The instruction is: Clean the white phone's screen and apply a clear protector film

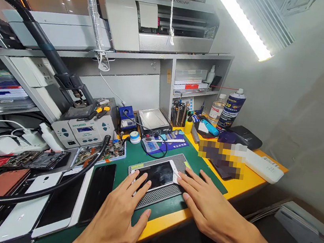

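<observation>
A white-framed smartphone [157, 175] lies screen up on a grey perforated plate [164, 194], its dark screen reflecting light. My left hand [119, 207] is open, with its fingertips resting on the phone's left end and its thumb held apart. Stretched flat, the fingers of my right hand [211, 203] reach the phone's right end. A small white piece [176, 176] shows at those fingertips; I cannot tell whether it is a wipe or part of the phone. Under the plate is a green mat [132, 153].
Several phones, including a white-framed one [63, 200] and a black one [99, 191], lie at left beneath a black hose [51, 190]. A soldering station [89, 130] and parts tray [100, 155] stand behind. At right are a spray can [231, 110] and white case [263, 166].
</observation>
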Action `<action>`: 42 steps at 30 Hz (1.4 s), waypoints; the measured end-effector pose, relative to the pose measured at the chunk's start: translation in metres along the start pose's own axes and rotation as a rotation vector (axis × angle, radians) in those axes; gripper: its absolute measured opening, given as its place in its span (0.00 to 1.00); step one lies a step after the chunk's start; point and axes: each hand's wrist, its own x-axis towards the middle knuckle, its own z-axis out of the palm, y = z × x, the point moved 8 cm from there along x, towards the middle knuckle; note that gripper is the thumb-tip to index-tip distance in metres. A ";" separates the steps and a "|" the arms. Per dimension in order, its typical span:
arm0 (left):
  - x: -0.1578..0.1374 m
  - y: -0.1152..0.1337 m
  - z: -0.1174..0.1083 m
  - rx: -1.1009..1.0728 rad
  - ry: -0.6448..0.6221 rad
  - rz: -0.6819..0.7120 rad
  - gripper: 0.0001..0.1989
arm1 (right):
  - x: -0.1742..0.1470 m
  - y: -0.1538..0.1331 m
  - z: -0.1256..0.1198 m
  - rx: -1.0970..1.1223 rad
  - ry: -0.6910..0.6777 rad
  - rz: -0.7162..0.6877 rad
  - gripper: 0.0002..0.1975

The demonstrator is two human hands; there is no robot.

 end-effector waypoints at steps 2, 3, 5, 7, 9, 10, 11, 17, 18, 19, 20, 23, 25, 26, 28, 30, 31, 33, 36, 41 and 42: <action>0.000 0.000 0.000 -0.004 -0.002 -0.002 0.29 | -0.002 -0.005 0.000 -0.057 0.034 -0.016 0.26; 0.000 0.000 -0.001 -0.009 -0.002 -0.004 0.29 | -0.003 -0.008 0.001 -0.086 0.059 -0.024 0.26; 0.001 0.000 -0.001 -0.028 -0.001 -0.009 0.30 | -0.004 -0.013 0.002 -0.133 0.113 -0.038 0.26; 0.000 -0.001 -0.002 -0.059 0.000 -0.017 0.30 | -0.005 -0.018 0.003 -0.151 0.166 -0.039 0.25; 0.000 -0.002 -0.001 -0.086 -0.003 -0.023 0.30 | -0.005 -0.022 0.006 -0.142 0.197 -0.037 0.25; 0.000 -0.002 -0.001 -0.095 -0.006 -0.025 0.30 | -0.004 -0.024 0.007 -0.136 0.200 -0.040 0.25; 0.000 -0.002 -0.001 -0.101 -0.009 -0.028 0.30 | -0.002 -0.027 0.009 -0.132 0.198 -0.046 0.25; -0.001 -0.003 0.000 -0.142 -0.035 -0.046 0.31 | 0.008 -0.050 0.015 -0.114 0.164 -0.091 0.26; -0.002 -0.004 -0.001 -0.150 -0.040 -0.051 0.32 | 0.009 -0.052 0.016 -0.106 0.161 -0.093 0.26; -0.002 -0.006 -0.002 -0.158 -0.043 -0.057 0.33 | 0.010 -0.054 0.017 -0.099 0.162 -0.093 0.26; -0.003 -0.008 -0.003 -0.165 -0.044 -0.065 0.34 | 0.011 -0.056 0.017 -0.093 0.167 -0.092 0.26; -0.007 -0.020 -0.007 -0.174 -0.042 -0.108 0.36 | 0.012 -0.057 0.017 -0.083 0.184 -0.091 0.25; -0.009 -0.031 -0.008 -0.174 -0.051 -0.143 0.37 | 0.012 -0.057 0.018 -0.080 0.185 -0.097 0.25; -0.009 -0.036 -0.008 -0.174 -0.061 -0.157 0.37 | 0.013 -0.057 0.019 -0.079 0.185 -0.100 0.26; -0.007 -0.044 -0.008 -0.179 -0.088 -0.173 0.37 | 0.014 -0.059 0.020 -0.080 0.189 -0.113 0.26; -0.004 -0.050 -0.008 -0.187 -0.114 -0.179 0.37 | 0.015 -0.064 0.021 -0.084 0.202 -0.132 0.26; -0.002 -0.052 -0.008 -0.193 -0.126 -0.179 0.37 | 0.016 -0.067 0.021 -0.089 0.211 -0.145 0.26; 0.000 -0.055 -0.007 -0.204 -0.148 -0.179 0.37 | 0.018 -0.074 0.022 -0.107 0.234 -0.174 0.25; 0.001 -0.059 -0.004 -0.221 -0.168 -0.186 0.37 | 0.023 -0.086 0.023 -0.124 0.247 -0.211 0.24; -0.003 -0.065 0.004 -0.262 -0.162 -0.207 0.35 | 0.031 -0.102 0.026 -0.099 0.206 -0.242 0.24; -0.004 -0.066 0.006 -0.270 -0.158 -0.208 0.35 | 0.032 -0.105 0.027 -0.091 0.194 -0.248 0.25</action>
